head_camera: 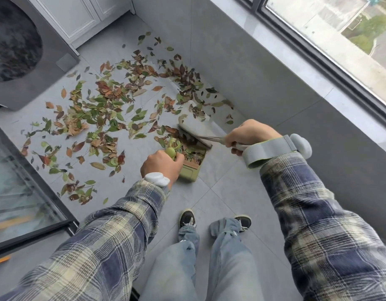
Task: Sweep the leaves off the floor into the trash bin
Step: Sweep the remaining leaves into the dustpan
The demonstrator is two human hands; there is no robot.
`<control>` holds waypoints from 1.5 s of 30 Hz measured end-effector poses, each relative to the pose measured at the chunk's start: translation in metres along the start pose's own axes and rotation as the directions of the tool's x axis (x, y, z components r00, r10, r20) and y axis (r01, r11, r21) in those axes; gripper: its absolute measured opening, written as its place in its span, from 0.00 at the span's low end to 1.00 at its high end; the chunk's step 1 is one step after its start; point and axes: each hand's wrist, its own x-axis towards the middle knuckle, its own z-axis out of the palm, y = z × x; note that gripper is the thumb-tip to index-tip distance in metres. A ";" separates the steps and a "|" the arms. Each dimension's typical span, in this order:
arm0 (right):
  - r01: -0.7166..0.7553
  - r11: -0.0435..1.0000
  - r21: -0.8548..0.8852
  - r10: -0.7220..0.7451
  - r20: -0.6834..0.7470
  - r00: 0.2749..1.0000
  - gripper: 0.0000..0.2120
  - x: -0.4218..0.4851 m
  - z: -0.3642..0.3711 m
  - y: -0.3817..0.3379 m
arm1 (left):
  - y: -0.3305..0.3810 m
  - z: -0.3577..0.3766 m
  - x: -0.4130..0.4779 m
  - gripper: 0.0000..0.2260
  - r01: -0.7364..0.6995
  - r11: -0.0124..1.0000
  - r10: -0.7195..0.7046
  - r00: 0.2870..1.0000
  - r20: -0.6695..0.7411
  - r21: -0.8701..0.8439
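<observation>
Gripping the green dustpan (191, 170) by its handle with the left hand (160, 165), and curling the right hand (248, 135) round the grey brush (196, 131) handle at 2 o'clock from it. Setting the brush head at the dustpan's mouth among leaves (105, 109), some lying inside, most scattered over the floor (220, 192) toward 10 o'clock.

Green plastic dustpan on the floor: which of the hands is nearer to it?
Left. The left hand grips the handle of the green plastic dustpan at its left side; the right hand grips the grey broom handle, up and right of it, not touching.
</observation>
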 end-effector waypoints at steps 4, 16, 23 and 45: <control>0.027 0.999 0.027 -0.027 -0.011 1.000 0.16 -0.003 -0.012 -0.011 | -0.003 0.002 0.000 0.22 -0.002 1.000 0.002 1.000 -0.010 -0.009; 0.071 0.989 0.133 -0.065 -0.051 0.997 0.11 0.016 0.040 -0.010 | -0.004 0.003 0.001 0.20 0.005 1.000 -0.004 1.000 -0.018 0.016; -0.058 0.992 0.112 0.051 0.072 0.996 0.14 0.021 0.078 0.002 | -0.006 0.004 0.003 0.20 0.005 1.000 -0.005 1.000 -0.018 -0.001; 0.009 0.961 -0.278 0.036 0.157 0.987 0.08 -0.048 -0.026 0.020 | -0.002 -0.005 -0.003 0.22 0.021 0.999 -0.023 0.999 0.049 0.039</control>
